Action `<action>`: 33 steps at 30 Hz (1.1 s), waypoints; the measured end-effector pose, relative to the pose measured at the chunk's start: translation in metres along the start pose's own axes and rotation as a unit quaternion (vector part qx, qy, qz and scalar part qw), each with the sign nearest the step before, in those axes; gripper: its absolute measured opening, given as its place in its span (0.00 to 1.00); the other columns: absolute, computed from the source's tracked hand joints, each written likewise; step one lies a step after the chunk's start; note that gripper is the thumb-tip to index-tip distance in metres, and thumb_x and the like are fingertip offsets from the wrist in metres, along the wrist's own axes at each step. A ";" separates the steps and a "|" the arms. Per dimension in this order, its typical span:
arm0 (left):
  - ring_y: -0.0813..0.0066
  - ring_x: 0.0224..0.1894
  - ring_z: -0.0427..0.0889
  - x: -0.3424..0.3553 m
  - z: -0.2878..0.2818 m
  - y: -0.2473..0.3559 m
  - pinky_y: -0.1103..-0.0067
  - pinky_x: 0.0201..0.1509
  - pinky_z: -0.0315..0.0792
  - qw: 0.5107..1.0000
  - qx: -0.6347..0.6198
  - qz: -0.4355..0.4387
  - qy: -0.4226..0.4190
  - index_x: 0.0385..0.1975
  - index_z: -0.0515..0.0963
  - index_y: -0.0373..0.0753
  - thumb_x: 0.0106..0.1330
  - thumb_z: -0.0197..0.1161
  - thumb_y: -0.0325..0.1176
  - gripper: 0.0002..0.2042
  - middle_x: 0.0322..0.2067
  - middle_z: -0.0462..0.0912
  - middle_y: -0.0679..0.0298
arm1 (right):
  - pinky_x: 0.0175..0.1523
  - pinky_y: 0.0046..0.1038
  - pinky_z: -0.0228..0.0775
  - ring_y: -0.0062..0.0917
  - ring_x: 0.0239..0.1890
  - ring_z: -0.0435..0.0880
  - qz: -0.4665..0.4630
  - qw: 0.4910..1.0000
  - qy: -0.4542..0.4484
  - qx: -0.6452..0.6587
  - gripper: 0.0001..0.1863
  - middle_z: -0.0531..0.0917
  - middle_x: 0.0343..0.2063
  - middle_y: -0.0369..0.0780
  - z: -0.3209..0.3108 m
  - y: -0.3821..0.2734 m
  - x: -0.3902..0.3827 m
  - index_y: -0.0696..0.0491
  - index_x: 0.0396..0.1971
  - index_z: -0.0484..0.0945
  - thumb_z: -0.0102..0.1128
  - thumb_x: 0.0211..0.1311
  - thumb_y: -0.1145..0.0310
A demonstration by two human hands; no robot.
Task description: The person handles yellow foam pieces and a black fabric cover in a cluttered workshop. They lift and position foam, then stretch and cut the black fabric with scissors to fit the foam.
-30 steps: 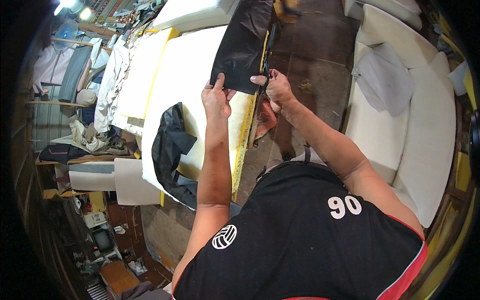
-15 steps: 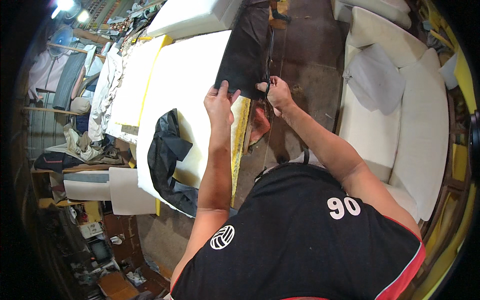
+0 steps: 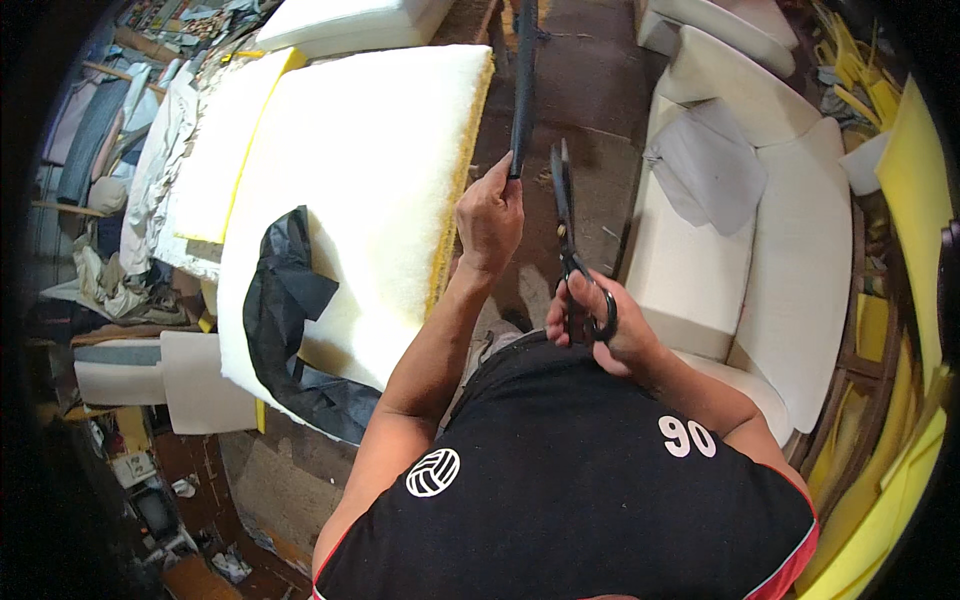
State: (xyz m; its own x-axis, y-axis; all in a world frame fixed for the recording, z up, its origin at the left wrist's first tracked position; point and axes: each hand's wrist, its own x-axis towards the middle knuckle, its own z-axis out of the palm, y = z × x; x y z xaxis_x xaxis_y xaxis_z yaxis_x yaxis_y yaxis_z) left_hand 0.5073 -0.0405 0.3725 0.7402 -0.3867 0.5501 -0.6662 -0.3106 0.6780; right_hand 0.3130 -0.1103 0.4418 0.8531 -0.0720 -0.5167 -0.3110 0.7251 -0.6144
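My left hand (image 3: pixel 490 215) grips a narrow black fabric strip (image 3: pixel 524 80) that runs straight up toward the top of the picture. My right hand (image 3: pixel 598 322) holds black scissors (image 3: pixel 568 225) by their handles, blades pointing upward just right of the strip, tips close to it. Left of my hands lies a large foam cushion (image 3: pixel 370 160) with white wadding on top and a yellow edge. More black fabric (image 3: pixel 285 320) is draped over the cushion's near left corner.
A white upholstered sofa (image 3: pixel 760 230) stands on the right, with a loose pale cloth piece (image 3: pixel 705 165) on it. Yellow foam sheets (image 3: pixel 905 250) lean at the far right. White foam slabs (image 3: pixel 215 150) and piled cloth lie on the left. Brown floor (image 3: pixel 600 110) shows between cushion and sofa.
The wide black fabric that both hands held over the cushion edge is now a thin strip in my left hand. My right hand has pulled back and now holds scissors.
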 end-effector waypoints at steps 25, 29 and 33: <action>0.54 0.36 0.86 -0.008 0.033 -0.003 0.69 0.39 0.79 0.991 0.009 0.131 -0.042 0.49 0.78 0.28 0.60 0.59 0.22 0.16 0.34 0.85 0.47 | 0.35 0.25 0.74 0.25 0.28 0.83 -0.031 0.995 0.082 -0.052 0.26 0.77 0.25 0.35 0.015 0.022 0.001 0.52 0.40 0.70 0.65 0.62 0.44; 0.56 0.40 0.87 -0.012 0.038 -0.006 0.70 0.43 0.81 0.983 0.021 0.181 -0.025 0.49 0.77 0.27 0.60 0.59 0.23 0.16 0.39 0.85 0.47 | 0.33 0.24 0.73 0.22 0.26 0.81 -0.032 0.991 0.117 -0.061 0.26 0.76 0.24 0.34 0.014 0.021 0.012 0.52 0.39 0.70 0.65 0.61 0.43; 0.58 0.42 0.87 -0.015 0.040 -0.004 0.71 0.45 0.81 0.984 0.022 0.171 -0.036 0.48 0.77 0.27 0.61 0.59 0.23 0.15 0.41 0.85 0.48 | 0.30 0.22 0.71 0.20 0.23 0.78 -0.037 0.985 0.152 -0.076 0.26 0.75 0.22 0.33 0.014 0.022 0.018 0.52 0.37 0.70 0.67 0.60 0.44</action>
State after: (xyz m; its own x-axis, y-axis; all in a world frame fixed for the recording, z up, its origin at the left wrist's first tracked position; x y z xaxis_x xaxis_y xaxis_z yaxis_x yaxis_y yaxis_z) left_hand 0.4952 -0.0683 0.3413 0.4652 -0.5350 0.7052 -0.8795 -0.1887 0.4370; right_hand 0.3272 -0.0862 0.4272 0.7189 -0.3392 -0.6067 -0.3310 0.6005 -0.7279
